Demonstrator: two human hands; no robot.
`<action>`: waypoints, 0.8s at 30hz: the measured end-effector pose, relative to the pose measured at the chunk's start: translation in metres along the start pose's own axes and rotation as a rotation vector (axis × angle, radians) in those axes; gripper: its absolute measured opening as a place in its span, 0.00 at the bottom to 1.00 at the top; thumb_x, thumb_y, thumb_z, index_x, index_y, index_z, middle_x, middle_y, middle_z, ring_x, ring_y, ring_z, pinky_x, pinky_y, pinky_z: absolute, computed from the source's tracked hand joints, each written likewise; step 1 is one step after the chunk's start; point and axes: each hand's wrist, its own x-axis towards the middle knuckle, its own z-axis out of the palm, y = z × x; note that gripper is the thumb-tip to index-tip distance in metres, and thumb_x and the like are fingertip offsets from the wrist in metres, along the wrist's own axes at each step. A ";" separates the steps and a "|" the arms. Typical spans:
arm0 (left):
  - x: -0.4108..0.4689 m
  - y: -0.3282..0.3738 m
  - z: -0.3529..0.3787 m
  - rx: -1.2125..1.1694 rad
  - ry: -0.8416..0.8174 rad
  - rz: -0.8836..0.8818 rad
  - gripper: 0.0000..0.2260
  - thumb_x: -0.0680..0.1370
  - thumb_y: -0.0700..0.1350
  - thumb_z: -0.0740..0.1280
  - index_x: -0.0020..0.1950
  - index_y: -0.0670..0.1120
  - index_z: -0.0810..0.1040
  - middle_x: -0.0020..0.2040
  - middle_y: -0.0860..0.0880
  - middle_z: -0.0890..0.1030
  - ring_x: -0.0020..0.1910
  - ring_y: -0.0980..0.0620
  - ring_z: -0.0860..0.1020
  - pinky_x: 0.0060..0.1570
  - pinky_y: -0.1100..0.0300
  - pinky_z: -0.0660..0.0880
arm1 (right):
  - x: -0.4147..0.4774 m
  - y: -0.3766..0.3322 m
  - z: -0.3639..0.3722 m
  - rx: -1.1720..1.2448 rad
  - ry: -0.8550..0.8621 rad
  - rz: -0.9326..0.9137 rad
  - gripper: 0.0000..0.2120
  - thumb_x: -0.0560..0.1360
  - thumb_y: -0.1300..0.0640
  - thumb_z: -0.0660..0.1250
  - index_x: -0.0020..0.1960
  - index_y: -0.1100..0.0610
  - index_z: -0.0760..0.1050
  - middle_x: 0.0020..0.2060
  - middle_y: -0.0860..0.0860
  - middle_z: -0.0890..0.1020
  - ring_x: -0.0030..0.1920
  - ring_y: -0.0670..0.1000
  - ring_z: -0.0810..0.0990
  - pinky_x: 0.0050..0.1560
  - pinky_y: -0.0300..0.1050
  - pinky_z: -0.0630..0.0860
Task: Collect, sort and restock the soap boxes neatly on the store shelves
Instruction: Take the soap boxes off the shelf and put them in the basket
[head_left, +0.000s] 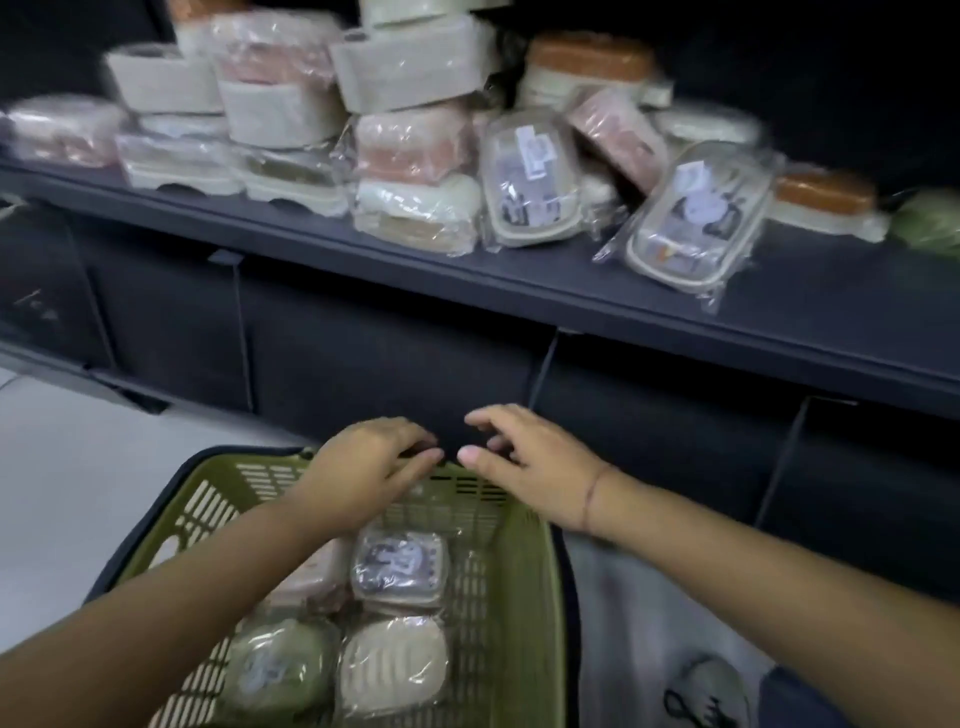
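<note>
Your left hand (374, 465) curls over the far rim of the basket (524, 597); your right hand (530, 457) hovers beside it, fingers loose, holding nothing. Soap boxes (397, 571) lie in the basket, lower centre: probably light, stiff and slippery in wrap, so pinch the long sides.

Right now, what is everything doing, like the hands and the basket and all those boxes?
Basket, partly filled, not full.
Boxes in basket, wrapped, lying flat.
Shelf boxes, wrapped, piled unevenly, some tilted.
Left hand, on the basket's far rim, fingers curled; grip unclear.
Right hand, open, fingers spread, holding nothing.
</note>
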 end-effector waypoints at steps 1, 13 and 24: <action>0.015 0.027 -0.014 -0.025 0.099 0.092 0.30 0.75 0.68 0.50 0.57 0.49 0.81 0.50 0.53 0.81 0.51 0.52 0.78 0.48 0.62 0.68 | -0.012 -0.005 -0.033 0.033 0.096 -0.072 0.19 0.78 0.48 0.65 0.66 0.55 0.72 0.59 0.51 0.76 0.56 0.48 0.78 0.58 0.43 0.74; 0.198 0.230 -0.035 -0.069 0.396 0.000 0.41 0.75 0.69 0.59 0.80 0.52 0.48 0.80 0.44 0.46 0.79 0.43 0.45 0.75 0.45 0.44 | -0.027 0.164 -0.286 -0.293 0.775 0.207 0.40 0.71 0.40 0.70 0.75 0.56 0.60 0.73 0.58 0.62 0.72 0.59 0.62 0.73 0.53 0.61; 0.221 0.220 -0.004 -0.348 0.568 -0.045 0.39 0.75 0.63 0.67 0.79 0.57 0.50 0.74 0.43 0.59 0.73 0.44 0.58 0.71 0.44 0.63 | 0.042 0.219 -0.329 -0.512 0.592 0.456 0.45 0.72 0.35 0.66 0.79 0.47 0.45 0.79 0.51 0.50 0.77 0.58 0.51 0.75 0.58 0.52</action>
